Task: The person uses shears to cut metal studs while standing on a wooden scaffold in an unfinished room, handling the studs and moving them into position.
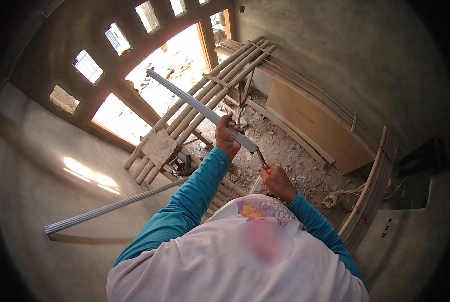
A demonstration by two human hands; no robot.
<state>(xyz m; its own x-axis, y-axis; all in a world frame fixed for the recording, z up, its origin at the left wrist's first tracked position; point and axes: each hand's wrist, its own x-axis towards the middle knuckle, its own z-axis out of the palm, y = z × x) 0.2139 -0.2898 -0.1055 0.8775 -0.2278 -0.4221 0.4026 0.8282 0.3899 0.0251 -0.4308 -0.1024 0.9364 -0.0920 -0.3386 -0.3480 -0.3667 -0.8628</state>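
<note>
My left hand (227,138) is wrapped round a long ribbed grey metal channel (192,102), close to its near end. From there the channel slants up and away to the left, over the bamboo poles. In my right hand (279,182) is a pair of metal snips with red on the handles; the snips' jaws (261,160) meet the channel's near end. Whether the blades bite into the metal is too small to tell. My fingers hide most of the handles. A second ribbed metal channel (109,207) slants along the wall at the left.
A platform of bamboo poles (220,95) stands ahead, with a flat slab (159,147) on its near end. Brown boards (315,126) lean along the right wall. Rubble covers the floor (265,136), with a coil of cord (331,201) on it. More long poles (368,194) lie at the right.
</note>
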